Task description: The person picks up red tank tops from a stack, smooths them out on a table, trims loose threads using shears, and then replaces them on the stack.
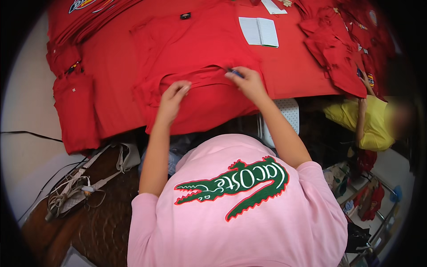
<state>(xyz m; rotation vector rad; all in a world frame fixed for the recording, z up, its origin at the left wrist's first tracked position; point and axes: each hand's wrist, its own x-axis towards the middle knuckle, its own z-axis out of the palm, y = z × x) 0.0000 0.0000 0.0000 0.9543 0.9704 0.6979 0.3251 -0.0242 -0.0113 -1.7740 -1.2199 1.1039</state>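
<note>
A red shirt lies spread before me, its label at the far end and its near part hanging over the table's front edge. A fold in it gapes open between my hands. My left hand is over the left side of this fold, thumb and fingertips pinched together. What they hold, if anything, is too small to make out. My right hand is closed around a small dark blue tool at the right end of the fold. The tool is mostly hidden by the fingers, so its kind does not show.
Stacked red shirts lie at the far left, with more red garments near the left edge. An open spiral notebook lies right of the shirt. At right, a person in yellow reaches toward another red pile. Cables hang lower left.
</note>
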